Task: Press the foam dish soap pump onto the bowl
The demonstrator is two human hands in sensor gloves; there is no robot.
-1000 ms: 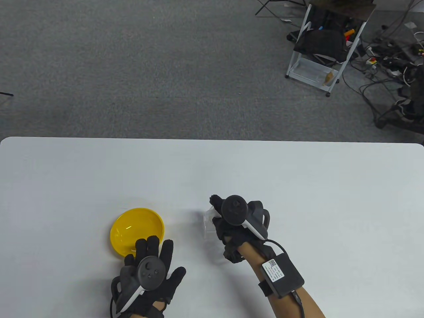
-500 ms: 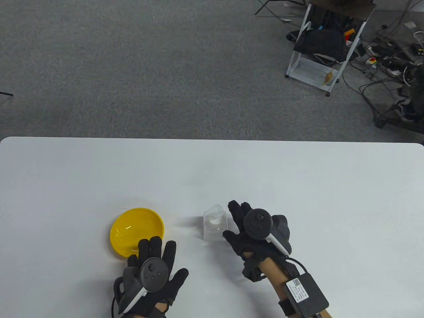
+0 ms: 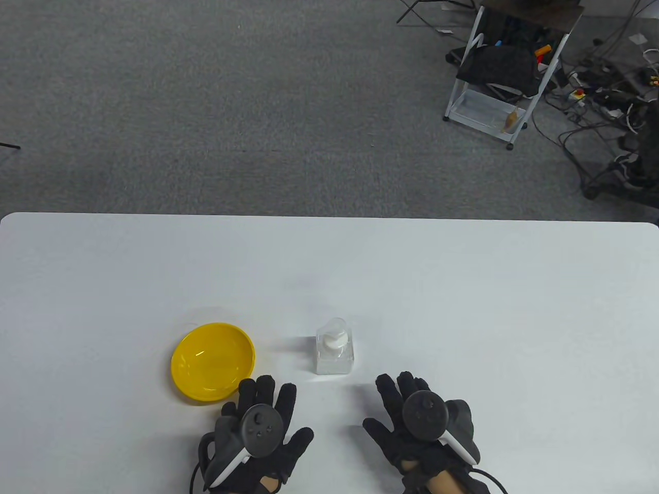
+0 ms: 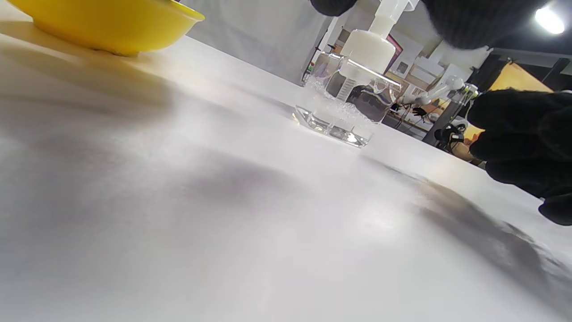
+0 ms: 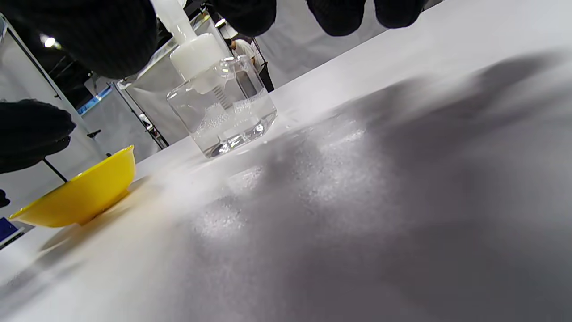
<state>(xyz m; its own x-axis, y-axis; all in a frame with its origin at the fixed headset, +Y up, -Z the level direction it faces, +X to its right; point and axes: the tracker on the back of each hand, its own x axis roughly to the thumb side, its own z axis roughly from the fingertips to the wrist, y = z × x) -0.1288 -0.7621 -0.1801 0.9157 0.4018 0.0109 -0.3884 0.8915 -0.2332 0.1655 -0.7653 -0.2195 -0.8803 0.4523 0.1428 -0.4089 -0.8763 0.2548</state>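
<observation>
A clear foam soap bottle (image 3: 334, 351) with a white pump stands upright on the white table (image 3: 463, 288); it also shows in the left wrist view (image 4: 347, 100) and the right wrist view (image 5: 219, 100). A yellow bowl (image 3: 212, 360) sits to its left, apart from it, and shows in the left wrist view (image 4: 107, 22) and the right wrist view (image 5: 80, 192). My left hand (image 3: 260, 427) lies flat with fingers spread, just below the bowl's right edge. My right hand (image 3: 412, 417) lies open below and right of the bottle, touching nothing.
The table's far edge borders grey carpet. A white wheeled cart (image 3: 507, 72) and a tangle of cables (image 3: 607, 103) stand on the floor at the far right, off the table.
My right hand has let go of the bottle and drawn back toward the near edge. My left hand has slid a little to the right. The bottle stays upright in place.
</observation>
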